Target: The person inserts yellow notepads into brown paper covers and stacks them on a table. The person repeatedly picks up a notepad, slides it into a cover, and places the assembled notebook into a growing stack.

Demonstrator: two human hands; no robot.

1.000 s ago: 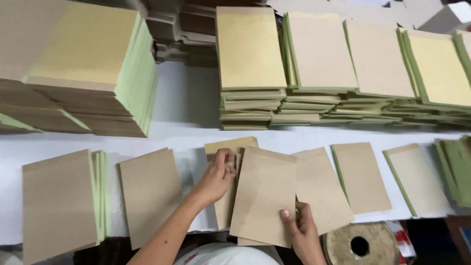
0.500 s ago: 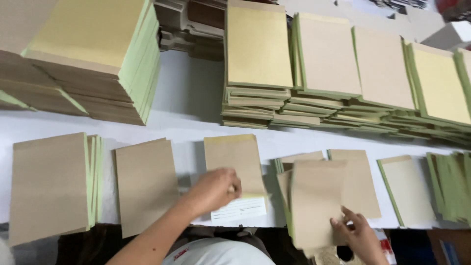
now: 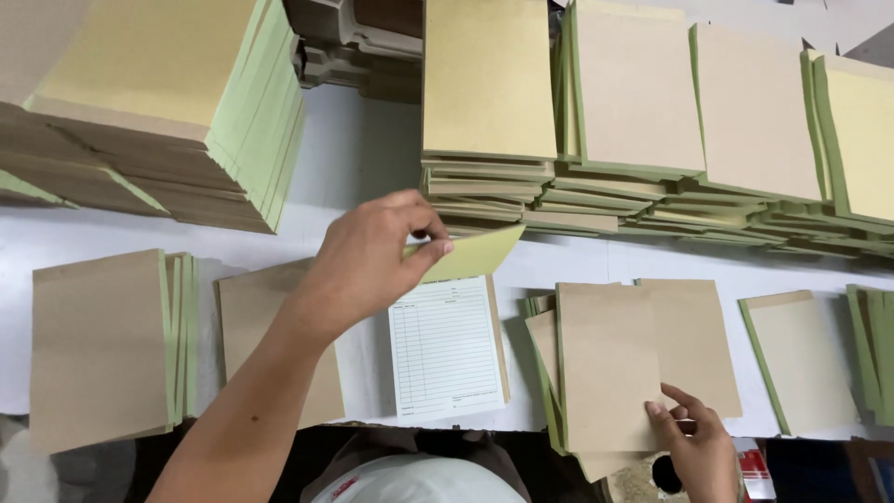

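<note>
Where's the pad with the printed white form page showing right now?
In the head view, the open pad lies centre on the white table, under the left hand lifting its yellow cover.

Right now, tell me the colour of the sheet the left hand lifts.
Pale yellow sheet, pinched by the left hand; head view.

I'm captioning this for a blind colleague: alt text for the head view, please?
The left hand lifts a yellow cover off a white lined form; the right hand holds a brown pad on a white table.

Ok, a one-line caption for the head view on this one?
Left hand lifts the yellow-green cover off a printed form pad while the right hand holds a brown booklet.
</note>
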